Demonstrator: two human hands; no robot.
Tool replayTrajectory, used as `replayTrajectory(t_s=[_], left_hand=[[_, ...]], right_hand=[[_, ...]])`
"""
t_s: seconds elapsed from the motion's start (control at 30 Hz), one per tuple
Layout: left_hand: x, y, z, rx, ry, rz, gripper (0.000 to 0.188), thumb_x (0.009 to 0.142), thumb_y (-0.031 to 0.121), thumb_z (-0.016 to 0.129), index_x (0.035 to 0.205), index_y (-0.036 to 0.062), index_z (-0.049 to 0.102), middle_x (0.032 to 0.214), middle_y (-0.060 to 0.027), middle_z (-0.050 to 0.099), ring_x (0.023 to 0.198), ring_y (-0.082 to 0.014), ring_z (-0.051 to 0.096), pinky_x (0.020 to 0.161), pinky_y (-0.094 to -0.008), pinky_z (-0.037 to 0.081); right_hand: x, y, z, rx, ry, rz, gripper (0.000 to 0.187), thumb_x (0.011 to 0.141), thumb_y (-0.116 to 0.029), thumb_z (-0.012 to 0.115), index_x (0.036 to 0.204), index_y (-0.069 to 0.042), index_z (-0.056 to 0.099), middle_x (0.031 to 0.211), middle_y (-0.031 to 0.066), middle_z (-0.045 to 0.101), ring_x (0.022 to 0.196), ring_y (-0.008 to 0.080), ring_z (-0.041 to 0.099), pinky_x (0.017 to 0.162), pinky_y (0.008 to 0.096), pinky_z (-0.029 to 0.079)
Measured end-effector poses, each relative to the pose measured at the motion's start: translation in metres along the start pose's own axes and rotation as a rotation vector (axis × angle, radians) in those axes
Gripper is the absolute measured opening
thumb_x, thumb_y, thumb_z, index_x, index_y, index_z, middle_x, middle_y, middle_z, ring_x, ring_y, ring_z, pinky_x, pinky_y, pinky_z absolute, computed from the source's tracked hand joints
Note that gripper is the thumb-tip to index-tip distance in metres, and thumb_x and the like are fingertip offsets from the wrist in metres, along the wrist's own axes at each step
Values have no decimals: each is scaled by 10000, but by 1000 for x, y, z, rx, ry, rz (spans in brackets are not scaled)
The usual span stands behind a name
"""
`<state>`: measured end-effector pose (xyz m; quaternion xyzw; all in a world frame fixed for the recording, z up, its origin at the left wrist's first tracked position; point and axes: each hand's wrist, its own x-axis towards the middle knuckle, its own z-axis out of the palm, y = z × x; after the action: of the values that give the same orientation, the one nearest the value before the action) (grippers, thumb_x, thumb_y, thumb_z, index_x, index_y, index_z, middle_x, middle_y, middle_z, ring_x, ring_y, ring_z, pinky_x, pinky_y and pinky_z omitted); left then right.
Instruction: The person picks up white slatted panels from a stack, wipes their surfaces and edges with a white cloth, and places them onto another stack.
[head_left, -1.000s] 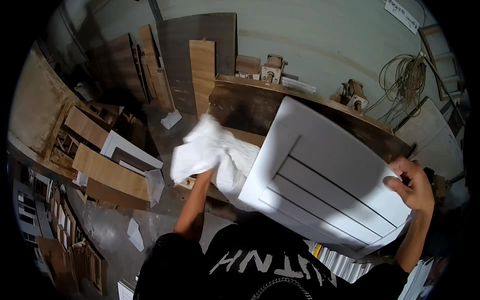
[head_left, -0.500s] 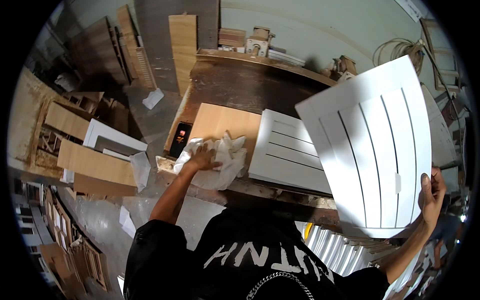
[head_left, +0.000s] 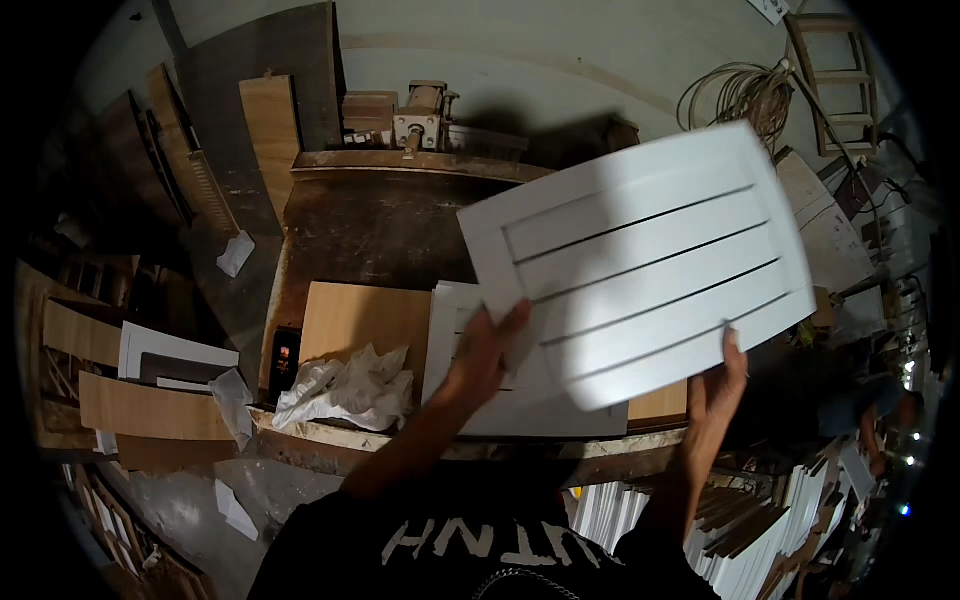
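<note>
A white grooved panel (head_left: 650, 270), probably a cabinet door, is held tilted above the bench. My left hand (head_left: 485, 360) grips its left edge, with fingers lying over the face. Along the lower edge my right hand (head_left: 718, 385) is closed on the panel, thumb on the front and other fingers hidden behind. Beneath it, partly covered, a similar white panel (head_left: 515, 420) lies on the bench. To the left, a crumpled white cloth (head_left: 350, 390) rests against a light wood board (head_left: 365, 315).
The dark workbench (head_left: 385, 225) has a black phone (head_left: 285, 355) at its left end and a metal clamp-like device (head_left: 418, 120) along the back. Stacked boards (head_left: 150, 410) stand at left. White strips (head_left: 610, 510) lie below the bench; a person (head_left: 870, 410) is at far right.
My left hand has left the cloth and moved right onto the panel's edge. The panel has turned, its grooves now running sideways, and has come in over the bench. The view has shifted.
</note>
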<state>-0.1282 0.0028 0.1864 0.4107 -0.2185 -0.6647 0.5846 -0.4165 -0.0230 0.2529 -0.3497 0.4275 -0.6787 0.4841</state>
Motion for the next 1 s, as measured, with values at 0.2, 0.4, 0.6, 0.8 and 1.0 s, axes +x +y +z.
replayTrajectory(t_s=[0.2, 0.4, 0.6, 0.8, 1.0], left_hand=[[129, 10, -78, 308, 249, -93, 535, 811, 384, 717, 1134, -24, 590, 987, -104, 630, 865, -197, 574, 750, -327, 466], [185, 54, -92, 443, 335, 395, 720, 935, 576, 395, 1221, -74, 510, 1186, -195, 562, 1073, -253, 533, 942, -356, 415], [241, 111, -88, 248, 426, 633, 866, 907, 645, 355, 1326, -113, 356, 1304, -217, 471, 1178, -299, 483, 1026, -364, 361], [267, 72, -109, 733, 470, 222, 933, 803, 748, 452, 1242, -74, 502, 1190, -221, 547, 1107, -301, 501, 938, -429, 416], [280, 21, -151, 1185, 480, -266, 770, 861, 671, 455, 1084, -46, 625, 978, -132, 628, 898, -187, 556, 819, -334, 449]], right_hand=[[46, 146, -19, 248, -111, 457, 298, 836, -58, 605, 1132, -75, 572, 1090, 91, 583, 957, 223, 580, 862, 391, 458], [67, 206, 3, 566, -241, 433, 417, 925, -355, 519, 1266, -116, 488, 1145, 74, 578, 1027, 232, 550, 898, 469, 425], [166, 148, -11, 614, -246, 162, 716, 927, -624, 315, 1345, -51, 409, 1313, 124, 510, 1177, 256, 506, 986, 473, 391], [194, 174, -33, -193, -183, 399, 662, 950, -529, 426, 1260, 52, 494, 1146, 115, 581, 1029, 174, 541, 863, 309, 437], [218, 223, -42, -770, -178, 612, 660, 904, -556, 511, 1029, 81, 630, 943, 77, 638, 880, 151, 568, 813, 297, 443]])
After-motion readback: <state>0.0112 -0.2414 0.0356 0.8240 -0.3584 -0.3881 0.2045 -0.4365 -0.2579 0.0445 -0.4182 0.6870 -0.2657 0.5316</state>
